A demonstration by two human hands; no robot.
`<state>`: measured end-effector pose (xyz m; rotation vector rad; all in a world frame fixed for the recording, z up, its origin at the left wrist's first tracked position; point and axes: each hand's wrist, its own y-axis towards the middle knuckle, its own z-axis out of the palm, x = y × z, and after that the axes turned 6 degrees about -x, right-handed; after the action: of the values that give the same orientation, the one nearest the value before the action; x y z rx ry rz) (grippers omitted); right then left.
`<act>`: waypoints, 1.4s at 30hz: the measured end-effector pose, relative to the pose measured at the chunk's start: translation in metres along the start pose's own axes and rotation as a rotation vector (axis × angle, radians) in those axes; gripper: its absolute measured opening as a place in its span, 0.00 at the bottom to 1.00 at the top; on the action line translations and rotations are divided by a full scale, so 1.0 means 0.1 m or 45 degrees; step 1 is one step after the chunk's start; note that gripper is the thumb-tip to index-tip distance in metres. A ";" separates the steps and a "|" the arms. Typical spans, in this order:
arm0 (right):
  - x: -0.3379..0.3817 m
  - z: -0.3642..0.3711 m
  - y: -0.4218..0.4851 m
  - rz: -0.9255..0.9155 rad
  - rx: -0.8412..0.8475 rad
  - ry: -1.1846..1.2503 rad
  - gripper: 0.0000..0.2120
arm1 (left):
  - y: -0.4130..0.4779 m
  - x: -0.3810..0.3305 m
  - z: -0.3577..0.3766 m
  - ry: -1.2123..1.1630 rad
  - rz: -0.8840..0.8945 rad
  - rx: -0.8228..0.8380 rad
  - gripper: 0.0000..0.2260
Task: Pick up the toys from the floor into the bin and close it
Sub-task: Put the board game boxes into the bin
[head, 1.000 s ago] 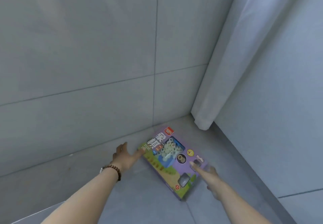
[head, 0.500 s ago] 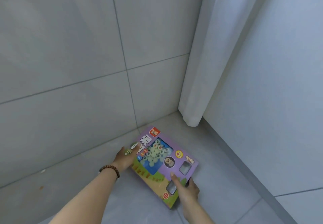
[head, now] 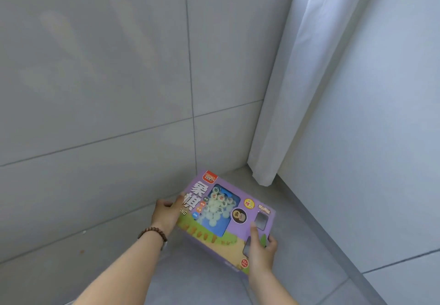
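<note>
A flat purple toy box [head: 226, 219], printed with a window of pale round game pieces, sits low in the corner of the room, tilted up off the grey floor. My left hand [head: 166, 213] grips its left edge, thumb on the printed face; a brown bead bracelet circles that wrist. My right hand [head: 260, 250] grips the box's near right corner, thumb lying on top. No bin is in view.
A grey tiled wall [head: 119, 90] rises right behind the box. A white curtain [head: 283, 104] hangs down to the floor just beyond it on the right, next to a pale wall [head: 381, 138] with a grey skirting strip.
Both hands went from reaching toward the box on the floor to gripping its edges, and the box has lifted and tilted toward me. The view moved closer to the corner.
</note>
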<state>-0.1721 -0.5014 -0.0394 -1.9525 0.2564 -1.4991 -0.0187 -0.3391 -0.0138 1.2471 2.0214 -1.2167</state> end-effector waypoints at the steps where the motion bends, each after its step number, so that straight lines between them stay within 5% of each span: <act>1: 0.13 0.01 -0.12 -0.048 0.039 0.016 0.25 | -0.08 -0.10 -0.19 -0.042 0.011 -0.011 0.22; 5: 0.85 0.11 -0.88 -0.317 0.249 -0.034 0.23 | -0.43 -0.45 -1.11 -0.139 -0.010 -0.030 0.29; 13: 1.61 0.49 -3.01 -0.681 0.782 -0.135 0.27 | -1.36 -0.55 -3.43 -0.265 0.134 -0.011 0.29; 16: 1.46 0.72 -3.89 -0.771 1.001 -0.176 0.25 | -1.63 -0.25 -4.35 -0.357 0.164 -0.170 0.33; 19: 1.10 1.01 -4.73 -0.699 1.264 -0.257 0.28 | -1.85 0.34 -5.20 -0.493 0.151 -0.408 0.27; 25: -0.09 1.60 -5.97 -0.806 1.744 -0.743 0.27 | -2.20 2.09 -6.57 -0.709 -0.173 -0.840 0.31; 31: -1.14 2.00 -6.46 -0.903 1.846 -1.093 0.26 | -2.33 3.36 -7.01 -0.768 -0.552 -1.165 0.38; 39: -1.98 2.42 -6.30 -1.307 1.970 -1.561 0.28 | -1.91 4.15 -6.65 -0.949 -0.658 -0.995 0.45; 42: -2.13 2.48 -6.26 -1.416 1.955 -1.678 0.26 | -1.86 4.13 -6.55 -0.930 -0.658 -0.973 0.40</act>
<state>-0.1569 0.1832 0.1353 -1.1324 -2.0578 -0.1172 -0.3406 0.3823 0.0851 -0.0933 1.9367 -0.7651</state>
